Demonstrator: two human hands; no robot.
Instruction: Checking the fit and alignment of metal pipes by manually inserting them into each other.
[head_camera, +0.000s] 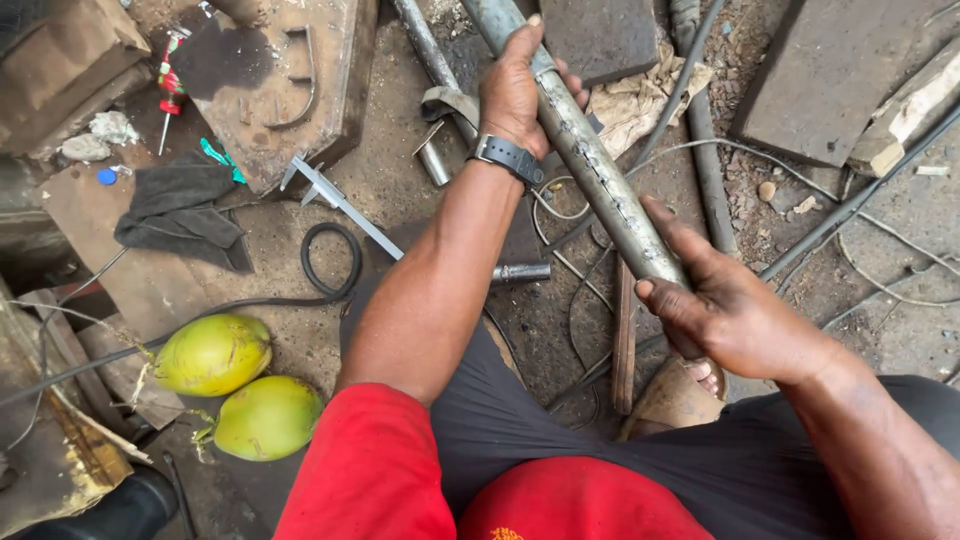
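A: At centre frame, the left hand is closing round the upper stretch of a grey metal pipe, fingers wrapping it, thumb side toward the camera. A dark wristwatch is sitting on that wrist.

B: And the right hand?

A: It is gripping the same pipe lower down, fingers curling over the top, thumb pressing along the near side. Both hands are clamping tight, nothing else in them.

B: How is the pipe lying?

A: It is running diagonally, from the top middle of the view down toward the person's lap, held above the floor. A rough weld seam is showing along its length between the two hands.

B: Working outward?

A: Below the right hand, a sandalled foot is resting on the dirt floor. A short metal tube is lying just beside the left forearm, and a steel vernier caliper is lying further left. A black rubber ring is sitting just beside the caliper's lower end.

B: Further still?

A: A dark rag is sprawling at left, near a rusty steel block. Two green coconuts are sitting at lower left, touching each other. Thin wires are trailing over the ground at right.
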